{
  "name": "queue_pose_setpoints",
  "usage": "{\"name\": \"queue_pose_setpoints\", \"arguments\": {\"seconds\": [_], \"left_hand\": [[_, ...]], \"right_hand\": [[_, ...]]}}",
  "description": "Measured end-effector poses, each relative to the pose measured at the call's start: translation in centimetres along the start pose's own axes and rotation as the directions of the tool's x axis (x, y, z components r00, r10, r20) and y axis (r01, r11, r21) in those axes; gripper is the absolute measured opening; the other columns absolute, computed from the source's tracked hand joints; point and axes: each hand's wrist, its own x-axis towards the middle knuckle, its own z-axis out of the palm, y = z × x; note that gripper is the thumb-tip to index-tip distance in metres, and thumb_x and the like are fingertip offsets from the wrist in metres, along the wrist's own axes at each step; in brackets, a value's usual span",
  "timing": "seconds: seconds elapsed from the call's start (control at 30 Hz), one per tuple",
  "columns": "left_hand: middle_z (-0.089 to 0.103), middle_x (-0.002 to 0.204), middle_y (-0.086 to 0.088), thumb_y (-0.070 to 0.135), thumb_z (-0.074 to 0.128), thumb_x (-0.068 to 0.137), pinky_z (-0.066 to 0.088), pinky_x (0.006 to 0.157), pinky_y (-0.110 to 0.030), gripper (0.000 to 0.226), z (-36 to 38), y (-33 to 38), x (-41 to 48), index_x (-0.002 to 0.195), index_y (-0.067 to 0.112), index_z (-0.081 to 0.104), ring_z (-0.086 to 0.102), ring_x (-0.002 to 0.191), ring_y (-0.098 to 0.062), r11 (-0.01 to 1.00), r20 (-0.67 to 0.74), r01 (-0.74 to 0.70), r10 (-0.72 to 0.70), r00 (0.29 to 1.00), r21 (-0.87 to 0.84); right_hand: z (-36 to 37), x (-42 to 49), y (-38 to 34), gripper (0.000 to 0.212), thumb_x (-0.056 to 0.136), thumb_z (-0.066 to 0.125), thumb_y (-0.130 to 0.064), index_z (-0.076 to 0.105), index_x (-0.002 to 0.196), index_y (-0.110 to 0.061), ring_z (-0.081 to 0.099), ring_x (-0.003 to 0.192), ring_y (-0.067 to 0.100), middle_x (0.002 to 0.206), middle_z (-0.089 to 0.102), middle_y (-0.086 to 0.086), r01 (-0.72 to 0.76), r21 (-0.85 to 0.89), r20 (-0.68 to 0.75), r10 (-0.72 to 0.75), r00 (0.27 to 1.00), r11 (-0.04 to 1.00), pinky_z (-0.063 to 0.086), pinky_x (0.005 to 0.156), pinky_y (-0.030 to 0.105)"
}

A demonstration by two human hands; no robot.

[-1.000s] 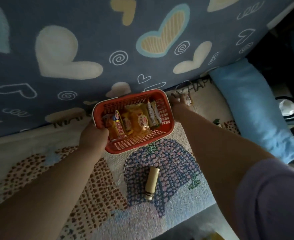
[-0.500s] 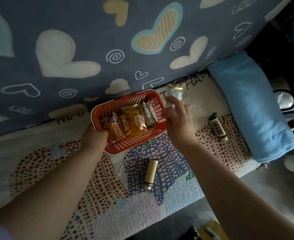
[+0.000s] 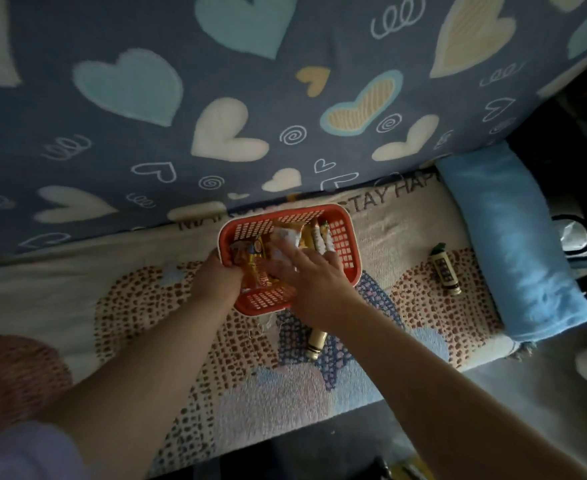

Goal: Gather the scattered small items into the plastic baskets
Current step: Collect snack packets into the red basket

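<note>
The right hand is reaching into the red basket, fingers spread loosely over a pale packet and gripping nothing. The left hand is clutching the basket's left rim. The basket is sitting on the patterned mat, a cream tube lying just beside it and a dark-capped tube well apart to its right.

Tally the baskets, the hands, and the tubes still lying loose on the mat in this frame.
Basket: 1
Loose tubes: 2, a green-capped tube and a cream tube
Hands: 2, the left hand on the basket rim and the right hand over its contents
Total: 5
</note>
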Motion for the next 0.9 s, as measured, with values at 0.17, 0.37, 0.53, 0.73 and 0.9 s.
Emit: {"name": "queue_pose_setpoints", "arguments": {"seconds": [0.17,0.37,0.53,0.73,0.9], "left_hand": [[0.066,0.117,-0.017,0.010,0.050,0.089,0.050,0.094,-0.046,0.035,-3.3,-1.4,-2.7,0.122,0.014,0.060,0.062,0.106,-0.035,1.000,0.012,0.019,-0.019,1.000,-0.008],[0.067,0.113,-0.011,0.008,0.048,0.087,0.052,0.093,-0.048,0.038,-6.4,-4.6,-6.4,0.120,0.021,0.061,0.064,0.103,-0.033,0.995,0.041,0.034,-0.031,0.999,-0.093],[0.071,0.106,-0.010,0.031,0.049,0.069,0.053,0.090,-0.047,0.046,-8.3,-7.6,-9.0,0.111,0.023,0.064,0.066,0.095,-0.032,0.981,0.065,0.016,-0.003,0.998,-0.195],[0.069,0.103,-0.017,0.008,0.053,0.084,0.054,0.089,-0.048,0.017,-15.4,-8.2,-13.9,0.094,0.015,0.064,0.066,0.095,-0.034,0.966,-0.044,-0.028,0.017,0.999,-0.258],[0.067,0.095,-0.013,0.003,0.049,0.081,0.056,0.083,-0.053,0.023,-21.2,-9.2,-17.6,0.088,0.022,0.060,0.066,0.092,-0.035,0.910,-0.033,-0.033,0.021,0.999,-0.413]], "right_hand": [[-2.7,-1.5,-3.6,0.060,0.080,0.062,-0.024,0.048,0.138,-0.026,0.024,0.145,0.025,0.155,0.031,-0.002,-0.019,0.115,-0.120,0.033,0.992,0.993,0.021,0.112,0.057],[-3.2,-3.2,-8.4,0.054,0.083,0.063,-0.023,0.051,0.135,-0.028,0.010,0.148,0.029,0.158,0.022,0.000,0.043,-0.081,0.067,-0.038,0.997,0.996,0.008,0.115,0.059],[-3.7,-4.9,-13.0,0.062,0.088,0.052,-0.020,0.034,0.147,-0.031,-0.001,0.148,0.027,0.162,0.006,-0.007,0.037,-0.154,0.194,-0.006,0.981,0.987,0.004,0.116,0.058],[-8.0,-7.6,-17.4,0.046,0.087,0.055,-0.011,0.058,0.127,-0.032,0.036,0.136,0.013,0.152,0.035,-0.010,-0.023,0.188,-0.208,0.063,0.976,0.982,0.024,0.114,0.051],[-13.1,-10.0,-20.0,0.045,0.085,0.059,-0.018,0.052,0.129,-0.025,0.037,0.132,0.019,0.145,0.039,-0.004,-0.275,0.241,-0.470,0.360,0.806,0.931,0.027,0.111,0.043]]}}
